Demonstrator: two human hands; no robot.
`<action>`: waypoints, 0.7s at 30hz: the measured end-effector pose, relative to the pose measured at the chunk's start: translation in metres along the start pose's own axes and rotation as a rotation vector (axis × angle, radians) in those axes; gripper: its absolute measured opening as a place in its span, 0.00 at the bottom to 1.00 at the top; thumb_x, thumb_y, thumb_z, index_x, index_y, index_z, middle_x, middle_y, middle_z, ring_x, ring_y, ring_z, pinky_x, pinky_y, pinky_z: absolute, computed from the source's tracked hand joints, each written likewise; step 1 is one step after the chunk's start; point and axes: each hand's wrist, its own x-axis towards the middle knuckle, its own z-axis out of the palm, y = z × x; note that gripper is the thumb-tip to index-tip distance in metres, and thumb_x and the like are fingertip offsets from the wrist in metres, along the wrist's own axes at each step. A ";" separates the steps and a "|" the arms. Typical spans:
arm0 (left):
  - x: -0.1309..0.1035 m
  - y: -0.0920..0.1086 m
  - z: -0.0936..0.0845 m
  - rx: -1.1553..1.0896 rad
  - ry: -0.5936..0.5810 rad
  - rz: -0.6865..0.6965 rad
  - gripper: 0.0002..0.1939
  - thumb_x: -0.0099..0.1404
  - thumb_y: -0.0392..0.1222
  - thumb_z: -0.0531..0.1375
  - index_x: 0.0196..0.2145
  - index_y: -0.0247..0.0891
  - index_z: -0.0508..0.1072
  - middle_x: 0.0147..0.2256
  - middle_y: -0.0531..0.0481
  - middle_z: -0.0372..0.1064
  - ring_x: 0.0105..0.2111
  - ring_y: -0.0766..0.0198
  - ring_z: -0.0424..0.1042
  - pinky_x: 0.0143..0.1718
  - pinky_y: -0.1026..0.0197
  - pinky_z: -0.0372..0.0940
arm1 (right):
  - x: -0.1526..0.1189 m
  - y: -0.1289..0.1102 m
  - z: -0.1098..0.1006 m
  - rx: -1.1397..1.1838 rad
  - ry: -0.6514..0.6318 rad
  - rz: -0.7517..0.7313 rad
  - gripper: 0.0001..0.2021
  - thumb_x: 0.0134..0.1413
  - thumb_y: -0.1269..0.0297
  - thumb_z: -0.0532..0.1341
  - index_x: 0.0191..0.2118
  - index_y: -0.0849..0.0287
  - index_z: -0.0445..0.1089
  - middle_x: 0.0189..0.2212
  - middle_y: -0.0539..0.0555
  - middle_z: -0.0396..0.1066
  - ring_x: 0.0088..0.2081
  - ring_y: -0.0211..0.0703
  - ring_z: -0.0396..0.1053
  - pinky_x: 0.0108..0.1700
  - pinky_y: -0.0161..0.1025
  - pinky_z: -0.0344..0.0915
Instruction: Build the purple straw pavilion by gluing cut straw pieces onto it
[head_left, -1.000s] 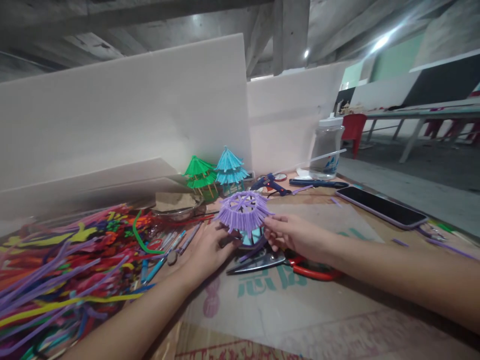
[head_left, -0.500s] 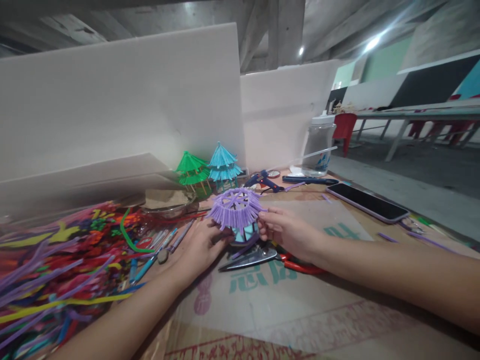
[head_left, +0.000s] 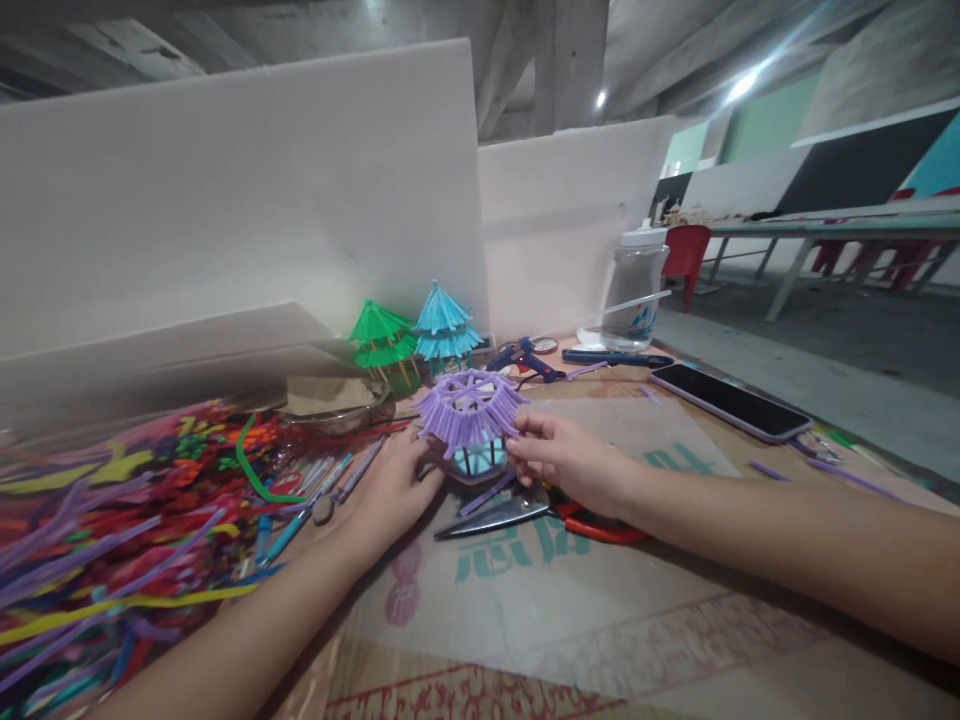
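Observation:
A small pavilion model (head_left: 472,412) with a purple fringed roof and a pale blue base stands between my hands, its open roof frame showing on top. My left hand (head_left: 397,485) rests at its left side, fingers bent around the lower edge. On the right side, the fingertips of my right hand (head_left: 551,452) pinch at the roof's edge and a post. Scissors (head_left: 499,518) with red handles lie just in front of the model, partly under my right hand. Beside the blades is a loose purple strip (head_left: 487,492).
Colourful pipe cleaners (head_left: 112,540) pile up at the left. Behind the model stand green (head_left: 379,335) and blue (head_left: 444,325) pavilions, a glue gun (head_left: 525,358) and a bottle (head_left: 634,290). A phone (head_left: 731,402) lies at the right.
The purple model has tilted slightly and shows more of its pale blue base. My left hand's fingers have shifted a little left, away from the roof's front. The whole view has moved slightly.

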 end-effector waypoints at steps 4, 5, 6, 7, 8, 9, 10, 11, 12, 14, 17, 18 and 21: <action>0.001 -0.011 0.003 0.009 0.064 -0.056 0.14 0.64 0.38 0.54 0.46 0.36 0.73 0.47 0.42 0.72 0.49 0.52 0.70 0.55 0.49 0.64 | -0.001 0.001 -0.001 0.017 -0.030 0.012 0.22 0.44 0.54 0.72 0.40 0.61 0.68 0.26 0.47 0.68 0.26 0.34 0.65 0.29 0.34 0.64; 0.002 -0.013 0.003 -0.005 0.080 -0.063 0.16 0.65 0.38 0.53 0.49 0.36 0.72 0.48 0.42 0.72 0.50 0.52 0.70 0.55 0.49 0.64 | -0.001 0.002 -0.001 0.017 -0.018 0.007 0.21 0.46 0.51 0.70 0.40 0.61 0.67 0.26 0.48 0.68 0.25 0.35 0.65 0.29 0.35 0.64; 0.002 -0.014 0.002 -0.017 0.091 -0.068 0.17 0.65 0.38 0.53 0.50 0.36 0.71 0.49 0.43 0.72 0.50 0.53 0.70 0.56 0.50 0.64 | -0.001 0.002 -0.002 0.014 0.007 -0.005 0.21 0.49 0.49 0.68 0.39 0.60 0.67 0.25 0.48 0.68 0.25 0.35 0.65 0.28 0.35 0.64; 0.002 -0.015 0.002 -0.024 0.095 -0.071 0.17 0.66 0.37 0.52 0.51 0.37 0.70 0.48 0.43 0.72 0.50 0.54 0.70 0.56 0.51 0.64 | 0.000 0.003 -0.003 0.008 0.043 -0.024 0.20 0.51 0.48 0.67 0.37 0.59 0.66 0.25 0.48 0.68 0.24 0.35 0.65 0.28 0.34 0.64; 0.003 -0.015 0.001 -0.023 0.093 -0.073 0.17 0.67 0.38 0.51 0.51 0.37 0.70 0.47 0.44 0.73 0.49 0.55 0.71 0.56 0.51 0.64 | 0.001 0.004 -0.003 -0.003 0.080 -0.045 0.19 0.52 0.48 0.65 0.36 0.58 0.64 0.24 0.48 0.68 0.24 0.35 0.65 0.27 0.34 0.63; 0.003 -0.015 0.000 -0.016 0.087 -0.072 0.16 0.68 0.38 0.50 0.49 0.38 0.71 0.45 0.45 0.74 0.48 0.55 0.71 0.55 0.51 0.64 | 0.002 0.004 -0.004 -0.019 0.115 -0.065 0.17 0.54 0.48 0.64 0.35 0.57 0.63 0.25 0.48 0.68 0.24 0.35 0.65 0.27 0.34 0.63; 0.004 -0.016 -0.001 -0.009 0.076 -0.071 0.15 0.69 0.39 0.49 0.48 0.38 0.72 0.43 0.46 0.74 0.47 0.55 0.71 0.56 0.51 0.64 | 0.003 0.005 -0.005 -0.042 0.141 -0.080 0.16 0.56 0.49 0.64 0.35 0.57 0.62 0.25 0.48 0.68 0.24 0.35 0.65 0.26 0.34 0.63; 0.004 -0.016 -0.001 -0.007 0.069 -0.072 0.15 0.69 0.40 0.49 0.47 0.38 0.72 0.41 0.46 0.74 0.46 0.55 0.71 0.56 0.51 0.64 | 0.004 0.005 -0.005 -0.067 0.159 -0.087 0.15 0.57 0.51 0.63 0.35 0.56 0.62 0.26 0.48 0.68 0.24 0.35 0.65 0.26 0.34 0.63; 0.005 -0.015 -0.001 -0.011 0.067 -0.072 0.15 0.69 0.40 0.49 0.46 0.38 0.73 0.40 0.47 0.75 0.45 0.55 0.72 0.56 0.51 0.64 | 0.005 0.005 -0.005 -0.092 0.168 -0.089 0.14 0.58 0.52 0.63 0.36 0.56 0.62 0.27 0.48 0.68 0.25 0.35 0.65 0.27 0.34 0.64; 0.007 -0.014 -0.001 -0.029 0.077 -0.067 0.15 0.68 0.39 0.49 0.43 0.39 0.74 0.36 0.48 0.75 0.43 0.55 0.72 0.54 0.51 0.66 | 0.005 0.004 -0.004 -0.129 0.167 -0.081 0.13 0.58 0.53 0.63 0.39 0.56 0.63 0.29 0.48 0.69 0.26 0.35 0.66 0.27 0.35 0.65; 0.009 -0.012 -0.002 -0.034 0.120 -0.054 0.15 0.64 0.35 0.50 0.42 0.40 0.75 0.30 0.48 0.74 0.42 0.54 0.73 0.50 0.52 0.68 | 0.004 0.003 -0.003 -0.155 0.137 -0.070 0.15 0.56 0.51 0.65 0.38 0.57 0.65 0.29 0.48 0.68 0.26 0.35 0.66 0.28 0.35 0.65; 0.009 -0.011 -0.002 -0.027 0.132 -0.047 0.16 0.62 0.34 0.50 0.42 0.40 0.75 0.30 0.48 0.74 0.42 0.53 0.73 0.50 0.52 0.68 | 0.003 0.003 -0.002 -0.157 0.113 -0.063 0.16 0.55 0.50 0.66 0.36 0.58 0.65 0.29 0.48 0.68 0.26 0.35 0.65 0.28 0.36 0.64; 0.009 -0.010 -0.002 0.011 0.158 -0.025 0.19 0.60 0.31 0.49 0.42 0.42 0.75 0.31 0.47 0.75 0.42 0.53 0.73 0.49 0.52 0.68 | -0.001 0.003 -0.001 -0.134 0.037 -0.028 0.20 0.50 0.47 0.68 0.30 0.60 0.67 0.27 0.48 0.66 0.27 0.34 0.63 0.30 0.36 0.63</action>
